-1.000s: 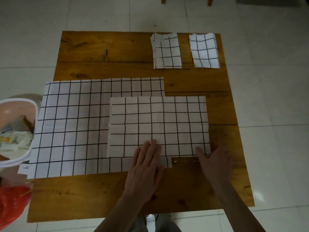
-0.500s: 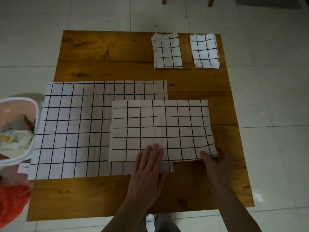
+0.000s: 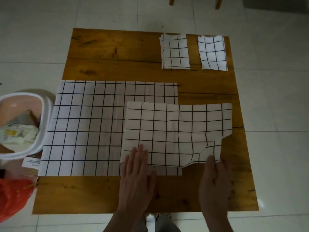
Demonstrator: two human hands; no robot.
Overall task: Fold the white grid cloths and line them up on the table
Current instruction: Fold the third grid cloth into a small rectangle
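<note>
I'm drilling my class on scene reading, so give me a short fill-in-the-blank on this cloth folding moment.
1. The number of small folded cloths at the table's far edge is ____.
2. The left hand lies ____ on the top cloth.
3. The right hand pinches that cloth's near ____ corner.
4. The white bin stands to the table's ____.

Missing words: two; flat; right; left

Wooden table bears 4 cloths.

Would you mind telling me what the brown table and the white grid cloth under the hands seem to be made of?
Brown table: apparently wood with a slight sheen, judging by grain, knots and plank seams. White grid cloth: thin woven fabric, matte; it wrinkles and its corner lifts limply.
</note>
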